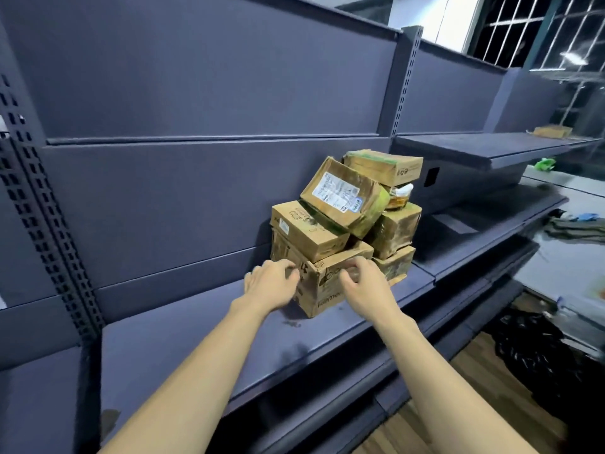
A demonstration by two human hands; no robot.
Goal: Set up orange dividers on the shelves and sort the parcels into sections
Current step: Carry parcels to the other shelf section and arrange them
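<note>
1. Grey shelf [203, 339], frame centre: leaning pile of parcels [347, 221].
2. Left hand [271, 286], right hand [363, 283]: fingers curled against bottom box [322, 290].
3. Advice: steady the tilted upper boxes first.

bottom box [322, 291] — partial print "amer"; tilted box label [337, 191] — unreadable

You had even, moderately dim indoor light. The barred window [537, 31] at upper right was dark, with glare on the wall beside it. Wide-angle distortion bowed the shelf [196, 348] edges; the right margin and fingertips were slightly blurred.
</note>
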